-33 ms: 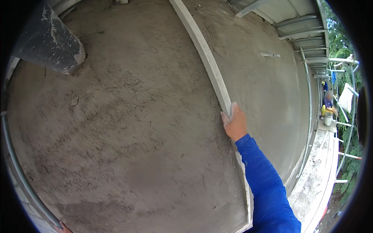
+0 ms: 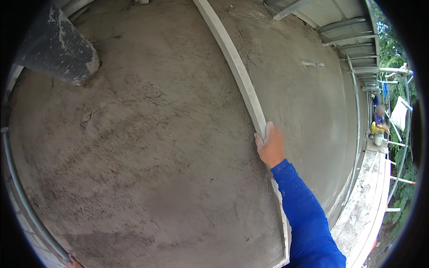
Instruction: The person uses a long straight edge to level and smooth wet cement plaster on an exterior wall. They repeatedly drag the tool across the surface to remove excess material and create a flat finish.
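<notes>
My right hand [image 2: 270, 145], in a blue sleeve, is closed round a long plasterer's straightedge [image 2: 237, 69], a pale bar smeared with mortar. The bar lies along the wet grey plaster [image 2: 156, 134] of a wall, from the top of the view down past my forearm. Left of it the plaster is rough and pitted; to its right it looks smoother. In the lower left corner only part of my left hand [image 2: 75, 262] shows, closed at a grey metal pipe [image 2: 27, 201]; most of it is outside the picture.
A thick dark pipe [image 2: 58, 49] juts from the wall at upper left. Scaffold tubes [image 2: 356, 111] stand at right beside a plank walkway [image 2: 362, 192]. Farther along it, another person [image 2: 378, 123] sits near a bucket [image 2: 378, 138]. Metal roofing [image 2: 339, 22] hangs above.
My right hand has slid slightly down with its forearm. The straightedge's upper part has shifted a little to the left. My left hand looks unmoved.
</notes>
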The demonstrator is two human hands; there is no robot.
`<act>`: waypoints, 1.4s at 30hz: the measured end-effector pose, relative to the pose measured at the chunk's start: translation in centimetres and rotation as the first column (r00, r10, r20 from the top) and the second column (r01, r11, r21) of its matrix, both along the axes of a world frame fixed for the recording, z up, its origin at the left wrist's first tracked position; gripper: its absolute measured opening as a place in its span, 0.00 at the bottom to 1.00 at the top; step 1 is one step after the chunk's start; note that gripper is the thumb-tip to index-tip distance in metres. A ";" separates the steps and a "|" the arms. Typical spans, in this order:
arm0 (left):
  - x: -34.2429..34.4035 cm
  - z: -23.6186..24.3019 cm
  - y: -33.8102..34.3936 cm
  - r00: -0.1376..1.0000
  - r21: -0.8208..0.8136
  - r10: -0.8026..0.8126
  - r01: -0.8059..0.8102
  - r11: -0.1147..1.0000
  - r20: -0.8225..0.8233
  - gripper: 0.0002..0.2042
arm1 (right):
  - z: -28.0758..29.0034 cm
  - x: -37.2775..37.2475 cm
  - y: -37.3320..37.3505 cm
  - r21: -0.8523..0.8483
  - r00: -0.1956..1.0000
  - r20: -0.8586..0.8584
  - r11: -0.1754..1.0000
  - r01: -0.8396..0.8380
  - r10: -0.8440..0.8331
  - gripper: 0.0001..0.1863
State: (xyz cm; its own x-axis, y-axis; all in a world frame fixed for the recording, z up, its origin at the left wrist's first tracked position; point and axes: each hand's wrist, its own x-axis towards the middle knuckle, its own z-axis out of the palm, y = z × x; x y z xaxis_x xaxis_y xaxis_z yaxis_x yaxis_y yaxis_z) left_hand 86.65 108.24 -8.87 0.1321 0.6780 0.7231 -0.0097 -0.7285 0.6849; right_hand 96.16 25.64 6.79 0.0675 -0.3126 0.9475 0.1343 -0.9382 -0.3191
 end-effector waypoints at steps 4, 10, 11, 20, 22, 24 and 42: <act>0.2 -0.8 -0.3 0.986 -0.034 0.136 -0.140 0.990 -0.095 0.33 | -8.3 -0.7 3.8 0.058 0.982 -0.173 0.996 -0.069 0.078 0.17; 4.2 -6.0 13.3 0.974 -0.135 0.155 -0.178 0.975 -0.166 0.39 | -9.2 -0.1 1.4 0.122 0.987 -0.156 0.992 -0.028 0.047 0.18; 5.0 -6.7 14.4 0.980 -0.098 0.131 -0.147 0.984 -0.152 0.39 | -7.2 0.2 -0.1 0.106 0.996 -0.086 0.994 0.039 -0.030 0.18; 5.5 -8.1 14.8 0.993 -0.100 0.097 -0.104 0.990 -0.073 0.34 | 2.9 -0.1 -2.0 0.017 0.998 -0.063 1.000 0.024 -0.023 0.17; 4.6 -7.2 12.8 0.993 -0.097 0.097 -0.104 0.990 -0.075 0.33 | -2.0 -0.2 1.0 0.044 0.990 -0.135 0.999 -0.030 0.036 0.18; 4.1 -6.6 10.7 0.990 -0.092 0.123 -0.130 0.987 -0.074 0.32 | -7.7 -0.8 2.9 0.088 0.969 -0.214 0.991 -0.103 0.120 0.20; -2.3 1.6 -1.8 0.996 -0.009 -0.085 0.085 0.996 -0.003 0.40 | 2.4 1.2 4.2 0.159 0.995 -0.022 0.982 0.099 -0.097 0.18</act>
